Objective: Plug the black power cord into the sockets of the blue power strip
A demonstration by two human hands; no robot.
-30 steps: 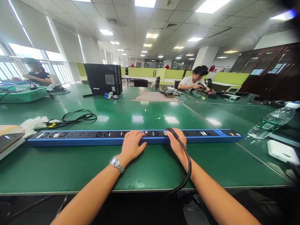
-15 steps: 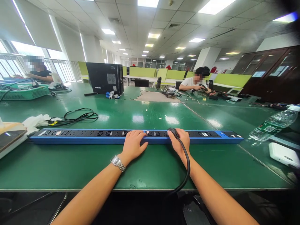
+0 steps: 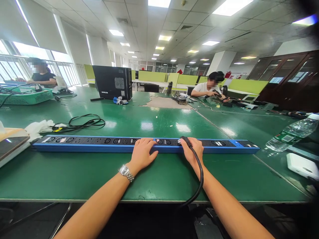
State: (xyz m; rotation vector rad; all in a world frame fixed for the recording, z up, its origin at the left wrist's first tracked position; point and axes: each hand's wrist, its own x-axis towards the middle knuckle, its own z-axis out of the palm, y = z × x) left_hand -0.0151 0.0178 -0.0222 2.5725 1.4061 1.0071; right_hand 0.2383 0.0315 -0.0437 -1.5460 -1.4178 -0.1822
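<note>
A long blue and black power strip lies across the table in front of me, its sockets facing up. My left hand rests on top of it near the middle, fingers laid over the sockets and thumb stretched out to the right. A black plug is pinched in my right hand above the strip. Its metal prongs show at the left, clear of the sockets as far as I can see. From the plug a thick black cord curves down past my wrist and over the table's front edge.
Behind the strip on the left lies a coiled black cable. A water bottle and a white box-like device are at the right. A black computer case and green basket stand farther back. Two people sit across the table.
The plug in my right hand has tilted slightly, and its prongs now show at the left. My left hand stays in place on the strip. The whole view has shifted a little.
</note>
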